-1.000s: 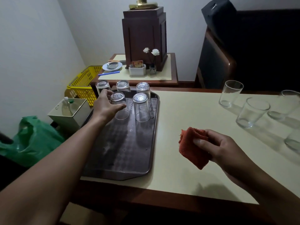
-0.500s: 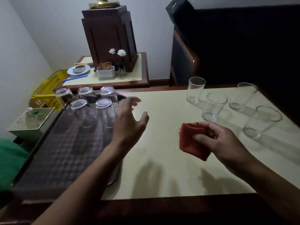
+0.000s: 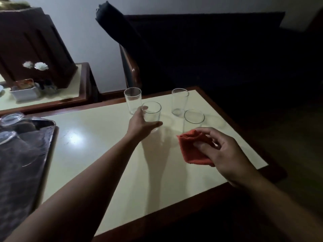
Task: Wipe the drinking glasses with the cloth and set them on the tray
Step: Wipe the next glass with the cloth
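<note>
Several clear drinking glasses stand upright at the far side of the cream table (image 3: pixel 104 154). My left hand (image 3: pixel 141 124) is wrapped around the nearest glass (image 3: pixel 153 113), thumb and fingers on its lower wall, while it rests on the table. Another glass (image 3: pixel 132 99) stands just behind it, a tall one (image 3: pixel 179 102) to the right, and a fourth glass (image 3: pixel 194 117) in front of that. My right hand (image 3: pixel 222 152) pinches a folded orange-red cloth (image 3: pixel 194 149) low over the table. The dark tray (image 3: pixel 21 165) at the left edge holds upturned glasses (image 3: pixel 11 117).
A low side table (image 3: pixel 52 96) at the back left carries a dark wooden box (image 3: pixel 33 46), white flowers and a small white dish. A dark chair or sofa (image 3: pixel 209 55) stands behind the table. The table's right corner drops off near my right wrist.
My left hand left the tray, crossed to the right and closed around the nearest standing glass. My view swung right, pushing the tray to the left edge. The cloth stays in my right hand.
</note>
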`<state>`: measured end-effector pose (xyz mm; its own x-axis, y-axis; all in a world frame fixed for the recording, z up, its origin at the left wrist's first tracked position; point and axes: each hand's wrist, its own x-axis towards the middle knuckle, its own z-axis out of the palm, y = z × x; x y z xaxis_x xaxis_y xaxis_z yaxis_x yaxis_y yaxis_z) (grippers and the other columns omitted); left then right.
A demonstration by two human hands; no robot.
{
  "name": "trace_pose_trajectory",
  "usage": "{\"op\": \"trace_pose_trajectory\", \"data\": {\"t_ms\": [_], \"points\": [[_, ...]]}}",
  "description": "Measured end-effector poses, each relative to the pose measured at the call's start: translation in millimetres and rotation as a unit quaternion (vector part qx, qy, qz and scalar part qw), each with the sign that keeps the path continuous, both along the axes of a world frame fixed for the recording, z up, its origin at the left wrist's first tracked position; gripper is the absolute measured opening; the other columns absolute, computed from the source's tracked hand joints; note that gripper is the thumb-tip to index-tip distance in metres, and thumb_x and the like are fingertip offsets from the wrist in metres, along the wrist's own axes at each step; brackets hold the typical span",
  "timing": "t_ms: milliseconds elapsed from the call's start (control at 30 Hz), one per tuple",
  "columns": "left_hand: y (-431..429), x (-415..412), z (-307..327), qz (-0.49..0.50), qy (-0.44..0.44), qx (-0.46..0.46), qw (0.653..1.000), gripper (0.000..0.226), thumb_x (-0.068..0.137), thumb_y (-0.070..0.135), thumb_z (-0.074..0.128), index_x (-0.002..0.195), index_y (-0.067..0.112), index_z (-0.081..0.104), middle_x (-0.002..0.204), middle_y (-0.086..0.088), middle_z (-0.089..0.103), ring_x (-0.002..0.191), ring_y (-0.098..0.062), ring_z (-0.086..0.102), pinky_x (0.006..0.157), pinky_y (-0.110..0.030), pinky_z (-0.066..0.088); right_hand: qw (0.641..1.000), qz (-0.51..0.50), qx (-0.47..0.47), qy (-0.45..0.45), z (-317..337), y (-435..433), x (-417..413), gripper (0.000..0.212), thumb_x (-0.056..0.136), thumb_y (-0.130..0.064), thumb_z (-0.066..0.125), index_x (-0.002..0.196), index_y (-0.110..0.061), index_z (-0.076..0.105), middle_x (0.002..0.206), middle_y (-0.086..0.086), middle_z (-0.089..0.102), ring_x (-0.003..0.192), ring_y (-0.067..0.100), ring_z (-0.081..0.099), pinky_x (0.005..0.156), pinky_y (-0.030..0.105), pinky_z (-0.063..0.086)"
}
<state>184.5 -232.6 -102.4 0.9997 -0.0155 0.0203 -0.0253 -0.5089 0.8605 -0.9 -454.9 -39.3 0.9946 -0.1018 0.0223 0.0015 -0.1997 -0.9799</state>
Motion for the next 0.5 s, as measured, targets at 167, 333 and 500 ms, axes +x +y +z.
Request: {"op": "trace_pose_trajectory", "data": {"t_ms": [167,333,500], "points": [[-4.7,-30.5,-3.4,-0.037,-0.042,-0.008,0.998,0.058,0.074,0.027,0.092,0.121,0.019,0.059,0.117,0.003,0.065,0.111,-0.017,0.062,0.078,-0.011,0.044,1.000,-0.003,-0.002,-0.012,5.6,-9.1,-6.3,0.040,0.101,-0.008,0.067,0.117,-0.044,0.075,0.107,-0.020,0.077,0.101,0.001,0.074,0.076,0.019,0.061],[14.6,-102.8,15.5,-0.126,-0.107,0.072,0.984,0.064,0.071,0.034,0.093,0.125,0.030,0.058,0.116,0.013,0.063,0.103,0.004,0.056,0.082,-0.003,0.038,0.994,-0.059,-0.027,-0.093,23.0,13.6,3.1,0.034,0.099,-0.021,0.073,0.127,-0.034,0.061,0.120,-0.010,0.071,0.106,0.011,0.074,0.079,0.030,0.066],[48.7,-155.2,49.0,-0.121,-0.121,0.017,0.985,0.075,0.067,0.046,0.094,0.126,0.058,0.050,0.115,0.013,0.059,0.107,0.004,0.060,0.086,-0.012,0.053,0.966,-0.012,-0.165,-0.200,28.9,69.2,0.1,0.030,0.094,-0.027,0.079,0.119,-0.024,0.062,0.118,-0.008,0.068,0.103,0.006,0.071,0.078,0.021,0.064]]}}
